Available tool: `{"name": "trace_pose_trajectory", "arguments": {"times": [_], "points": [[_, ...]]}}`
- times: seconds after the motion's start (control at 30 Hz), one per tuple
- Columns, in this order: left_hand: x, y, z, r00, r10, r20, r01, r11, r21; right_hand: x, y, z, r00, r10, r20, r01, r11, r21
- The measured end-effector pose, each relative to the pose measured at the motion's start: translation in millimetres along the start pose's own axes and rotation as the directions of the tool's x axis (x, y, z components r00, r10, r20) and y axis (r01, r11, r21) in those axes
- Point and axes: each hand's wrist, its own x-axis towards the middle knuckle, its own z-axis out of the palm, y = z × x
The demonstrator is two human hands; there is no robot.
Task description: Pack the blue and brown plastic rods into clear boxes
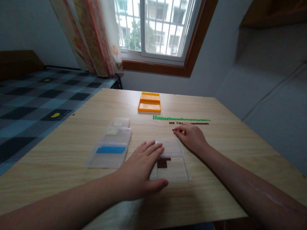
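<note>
Brown piece, small and dark, sits at the fingertips of the right hand, whose thumb and fingers are pinched together on it just above or on the tabletop; which of the two cannot be told. It is right of the middle of the scene, on the near side of a row of brown pieces and beyond the clear box.

The left hand is spread flat and holds nothing visible, its fingers over the left side of that box and its thumb pointing right by the near edge. The two hands are well apart. Inside the near half of the box, toward the left, lies a brown patch with a stepped edge.

Beyond the brown row runs a longer green row, its left end reaching farther left. An orange box with two sections lies near the far edge. To the left, another clear case has a blue strip in its near half and a pale yellow patch in the far half. Past the tabletop's left side is a bed with a checked cover.
</note>
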Motion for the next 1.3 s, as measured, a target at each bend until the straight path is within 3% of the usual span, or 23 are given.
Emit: {"name": "trace_pose_trajectory", "arguments": {"times": [0.23, 0.4, 0.47, 0.53, 0.73, 1.03, 1.3], "points": [[1, 1, 0, 1.000, -0.005, 0.008, 0.005, 1.000, 0.024, 2, 2, -6, 1.000, 0.006, 0.015, -0.006, 1.000, -0.019], [0, -7, 9, 0.998, 0.032, -0.049, -0.031, 0.999, 0.014, -12, -7, -34, 0.995, -0.061, 0.075, 0.054, 0.994, 0.093], [0, -8, 10, 0.999, 0.031, -0.039, -0.031, 0.999, 0.012, -22, -18, -49, 0.962, -0.219, 0.162, 0.167, 0.943, 0.288], [0, -7, 8, 1.000, 0.023, -0.017, -0.023, 1.000, 0.009, -31, -31, -60, 0.927, -0.303, 0.223, 0.212, 0.911, 0.355], [1, -4, 4, 0.999, 0.036, -0.019, -0.037, 0.999, -0.037, -46, -54, -56, 0.858, -0.327, 0.395, 0.233, 0.935, 0.268], [2, -1, 3, 1.000, 0.013, 0.012, -0.013, 1.000, -0.008, -49, -58, -55, 0.821, -0.345, 0.454, 0.278, 0.937, 0.211], [2, -3, 4, 0.999, 0.034, -0.005, -0.034, 0.999, -0.018, -45, -47, -61, 0.717, -0.511, 0.474, 0.382, 0.857, 0.346]]}}
